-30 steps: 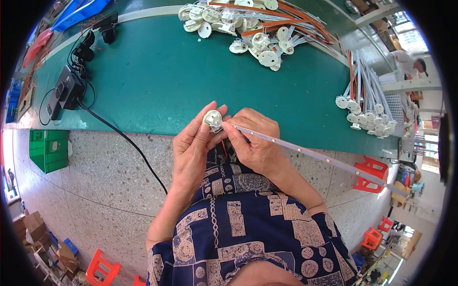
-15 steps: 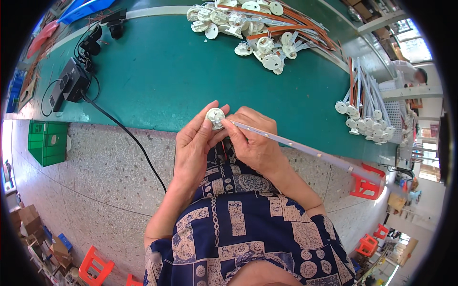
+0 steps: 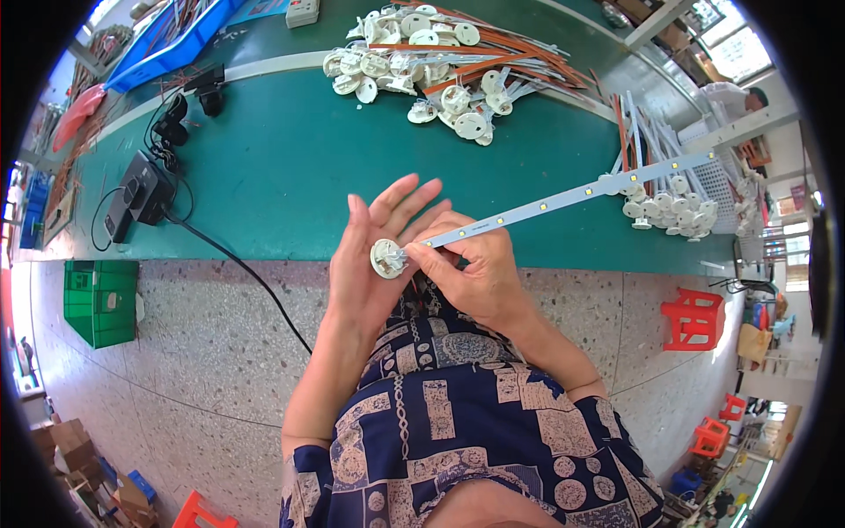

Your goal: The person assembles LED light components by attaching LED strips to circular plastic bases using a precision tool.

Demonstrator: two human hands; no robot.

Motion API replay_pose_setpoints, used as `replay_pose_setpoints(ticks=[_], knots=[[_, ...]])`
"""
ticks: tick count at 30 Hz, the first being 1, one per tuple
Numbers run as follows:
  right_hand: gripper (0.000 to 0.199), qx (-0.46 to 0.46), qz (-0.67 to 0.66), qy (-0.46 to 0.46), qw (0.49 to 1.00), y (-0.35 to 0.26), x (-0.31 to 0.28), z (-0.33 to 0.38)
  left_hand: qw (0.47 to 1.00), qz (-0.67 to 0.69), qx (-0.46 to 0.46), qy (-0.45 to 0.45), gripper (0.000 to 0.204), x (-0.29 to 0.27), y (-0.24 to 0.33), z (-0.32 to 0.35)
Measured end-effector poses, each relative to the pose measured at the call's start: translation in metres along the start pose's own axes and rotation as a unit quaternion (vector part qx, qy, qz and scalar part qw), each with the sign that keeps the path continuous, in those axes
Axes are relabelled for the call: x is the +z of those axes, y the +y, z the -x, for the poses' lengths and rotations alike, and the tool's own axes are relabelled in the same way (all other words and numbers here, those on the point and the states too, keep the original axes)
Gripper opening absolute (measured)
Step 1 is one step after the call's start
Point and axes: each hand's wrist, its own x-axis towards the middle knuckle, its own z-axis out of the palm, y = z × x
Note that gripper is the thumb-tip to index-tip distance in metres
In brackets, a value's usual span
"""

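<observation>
A long white LED strip (image 3: 543,207) with small yellow chips slants up to the right, and my right hand (image 3: 475,273) pinches it near its lower left end. At that end is a round white plastic cap (image 3: 387,259), its inner side with small fittings facing up. The cap lies against the palm of my left hand (image 3: 361,264), whose fingers are stretched out and apart. Whether strip and cap are fastened together is hard to make out behind my right fingertips.
A heap of white round caps with strips (image 3: 458,70) covers the table's (image 3: 264,158) far side. More capped strips (image 3: 673,207) lie at the right. A black power adapter (image 3: 145,189) with a cable sits left. On the floor stand a green crate (image 3: 101,304) and a red stool (image 3: 693,319).
My left fingers have opened from their grip on the cap. The strip has swung from sloping down right to sloping up right, and its chips now face up.
</observation>
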Motion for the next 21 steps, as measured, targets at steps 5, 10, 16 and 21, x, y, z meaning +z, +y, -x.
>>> replay_pose_setpoints(ticks=[5,10,16,21], knots=[[0.002,-0.061,0.013,0.039,0.997,0.008,0.011,0.01,0.999,-0.029,0.013,0.007,0.077,0.004,-0.009,-0.004],[0.004,-0.116,0.055,0.072,0.989,0.018,0.021,0.017,0.994,-0.083,0.054,0.038,0.08,0.001,-0.011,-0.003],[0.004,-0.114,0.03,0.079,0.99,0.012,0.018,0.015,0.988,-0.14,0.072,0.003,0.083,0.014,-0.007,0.0],[0.007,-0.061,-0.008,0.112,0.992,0.012,-0.012,0.011,0.99,-0.128,0.052,-0.03,0.082,0.02,-0.028,-0.016]])
